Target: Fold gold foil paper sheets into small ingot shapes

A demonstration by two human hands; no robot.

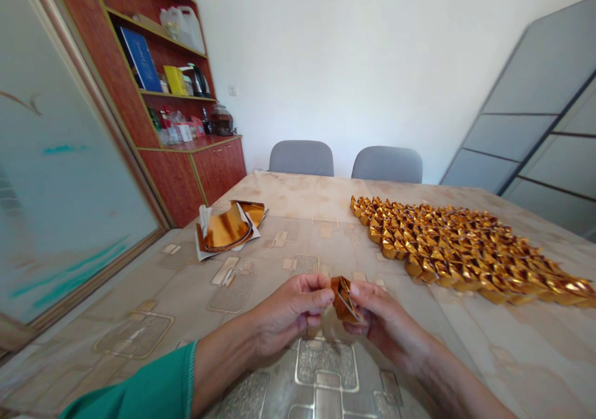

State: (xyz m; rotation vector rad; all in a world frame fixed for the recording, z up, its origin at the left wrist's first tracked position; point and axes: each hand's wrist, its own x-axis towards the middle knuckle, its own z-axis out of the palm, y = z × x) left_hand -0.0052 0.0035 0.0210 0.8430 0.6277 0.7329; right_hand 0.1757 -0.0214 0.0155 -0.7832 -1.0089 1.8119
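Between my two hands, above the table, is a small folded gold foil paper piece [343,301] with pale edges along its opening. My left hand [293,307] pinches its left side between thumb and forefinger. From the other side, my right hand [382,316] grips it with the thumb on top and fingers beneath. To the right lie many similar folded gold pieces [447,239], set close together in rows. A stack of curled gold foil sheets [228,229] with white undersides rests on the table to the left.
A patterned, shiny cover lies over the table [279,202]. Two grey chairs [302,157] stand at its far side. Back left is a reddish wooden cabinet [218,164] with shelves of household things; a frosted glass door [69,158] stands at the left.
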